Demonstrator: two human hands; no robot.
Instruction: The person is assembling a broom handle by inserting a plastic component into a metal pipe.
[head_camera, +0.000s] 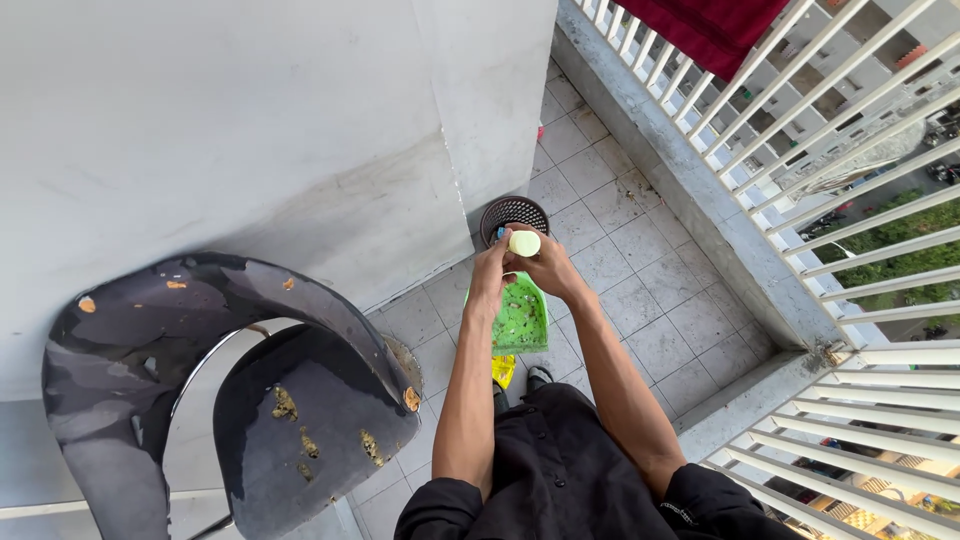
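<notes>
Pale yellow-green object (524, 243) between both hands' fingers (497, 250) (above green dustpan (521, 318)).

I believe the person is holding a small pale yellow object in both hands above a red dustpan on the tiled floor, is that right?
Not quite: the dustpan is green, not red, as the head view shows. The rest holds: the left hand and right hand hold the small pale yellow object above it, over the tiled floor.

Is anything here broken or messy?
Yes. The black chair on the left is damaged: its covering is torn, with yellowish padding showing through in patches on seat and back. The green dustpan under the hands is speckled with dirt.
</notes>
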